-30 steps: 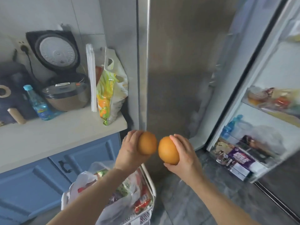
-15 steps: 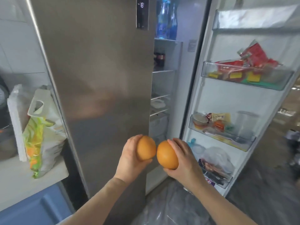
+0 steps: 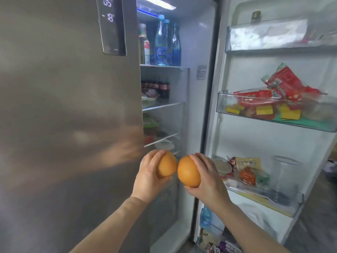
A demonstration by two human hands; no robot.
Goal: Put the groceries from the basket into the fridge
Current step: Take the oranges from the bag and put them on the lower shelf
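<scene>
I hold one orange per hand | left hand (image 3: 148, 177) cups left orange (image 3: 166, 167), right hand (image 3: 209, 177) cups right orange (image 3: 188, 171) | oranges side by side before open fridge (image 3: 184, 84), aimed at middle shelves | basket unseen

Two plain orange fruits (image 3: 188, 171) are seen; blue bottles (image 3: 161, 41) at twelve o'clock, red packets (image 3: 284, 84) at two o'clock.

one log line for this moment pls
left hand: grips round orange fruit | right hand: grips second round orange fruit | steel fridge: right door open | oranges not yet shelved
</scene>
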